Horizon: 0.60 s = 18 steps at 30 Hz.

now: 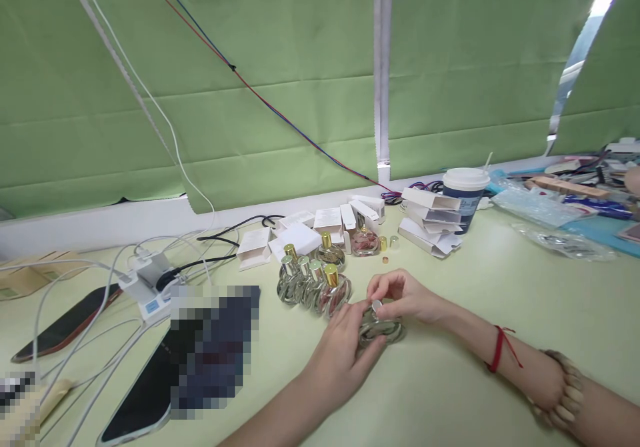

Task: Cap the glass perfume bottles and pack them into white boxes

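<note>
A clear glass perfume bottle (383, 330) stands on the table, with my left hand (337, 347) wrapped round its left side. My right hand (403, 297) pinches the silver cap (377, 307) at the top of that bottle between thumb and fingers. Whether the cap is fully seated I cannot tell. Just left of my hands is a cluster of similar bottles (306, 290) with silver and gold caps. Behind the cluster stands a pinkish bottle (365, 241). Loose beside it are a gold cap (383, 243), a clear cap (395, 242) and a small gold ring (385, 259).
Several white cartons (327, 220) lie behind the bottles, and more white boxes (431, 217) are stacked near a lidded paper cup (465, 197). At left are a power strip (155, 305) with tangled cables and a tablet (145, 380). Plastic wrap (550, 241) and clutter cover the far right.
</note>
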Available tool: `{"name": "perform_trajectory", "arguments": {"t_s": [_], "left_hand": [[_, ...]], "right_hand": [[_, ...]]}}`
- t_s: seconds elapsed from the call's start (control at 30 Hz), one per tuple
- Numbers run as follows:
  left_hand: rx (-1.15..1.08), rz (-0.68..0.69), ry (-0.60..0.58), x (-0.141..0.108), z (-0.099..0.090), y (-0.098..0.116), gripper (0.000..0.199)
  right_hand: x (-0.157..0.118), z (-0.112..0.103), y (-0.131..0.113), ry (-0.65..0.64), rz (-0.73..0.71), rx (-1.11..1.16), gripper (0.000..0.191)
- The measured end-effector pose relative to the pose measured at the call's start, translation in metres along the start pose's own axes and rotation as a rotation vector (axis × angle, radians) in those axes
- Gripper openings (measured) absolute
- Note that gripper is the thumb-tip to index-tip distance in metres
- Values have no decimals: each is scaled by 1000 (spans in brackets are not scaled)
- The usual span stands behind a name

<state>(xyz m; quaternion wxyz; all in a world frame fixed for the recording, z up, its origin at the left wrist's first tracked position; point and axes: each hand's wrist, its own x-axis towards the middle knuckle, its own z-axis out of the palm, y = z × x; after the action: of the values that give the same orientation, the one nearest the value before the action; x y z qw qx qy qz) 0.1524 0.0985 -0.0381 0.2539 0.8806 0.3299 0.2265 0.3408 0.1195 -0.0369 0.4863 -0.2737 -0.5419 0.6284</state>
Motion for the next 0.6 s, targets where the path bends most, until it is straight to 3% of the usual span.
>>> {"name": "perform_trajectory", "arguments": {"t_s": [0.3, 0.4, 0.6], "left_hand": [[11, -17, -3, -1, 2, -2, 33], [13, -13, -10, -1, 2, -2, 32], [7, -2, -15, 0, 1, -2, 36]], "right_hand": [[-3, 1, -6, 187, 129, 199, 39], [-2, -4, -5, 140, 86, 197, 29], [1, -6, 0, -72, 23, 102, 16]]}}
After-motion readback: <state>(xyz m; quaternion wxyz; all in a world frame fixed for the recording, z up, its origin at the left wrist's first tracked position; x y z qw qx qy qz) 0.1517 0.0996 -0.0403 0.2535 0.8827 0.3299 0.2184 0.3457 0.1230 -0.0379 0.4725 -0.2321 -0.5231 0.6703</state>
